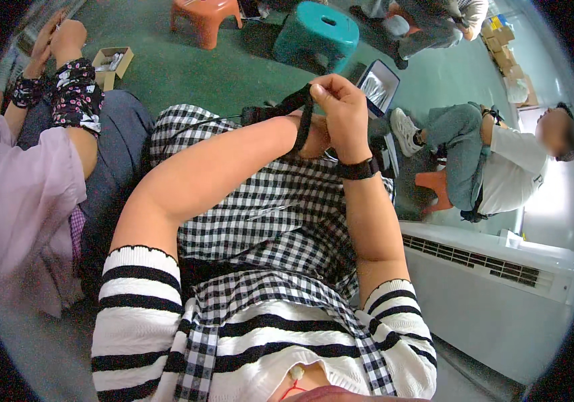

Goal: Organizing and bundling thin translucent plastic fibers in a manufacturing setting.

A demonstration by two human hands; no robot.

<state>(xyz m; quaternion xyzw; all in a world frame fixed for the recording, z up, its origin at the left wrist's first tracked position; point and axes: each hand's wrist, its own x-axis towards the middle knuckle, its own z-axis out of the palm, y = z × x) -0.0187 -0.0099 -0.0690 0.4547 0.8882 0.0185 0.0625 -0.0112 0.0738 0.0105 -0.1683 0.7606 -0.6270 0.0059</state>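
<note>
My right hand [346, 115] pinches a black strap [304, 124] between thumb and fingers, near my left wrist. The strap loops around that wrist, its upper stretch pulled up toward my right fingertips. My left hand [315, 143] lies low over my lap, mostly behind the strap and my right hand, so its fingers are hidden. Beside the left wrist sits a small black device [254, 115] with a thin cable running left. A black band [359, 169] is fastened on my right wrist. Beneath both arms spreads a black-and-white checked apron [267, 208].
A person in a lilac top [25, 201] sits close on my left. Ahead stand a teal stool [317, 37], an orange stool [208, 20] and an open box [378, 87]. On the right are a seated person [511, 157] and a white vented unit [481, 288].
</note>
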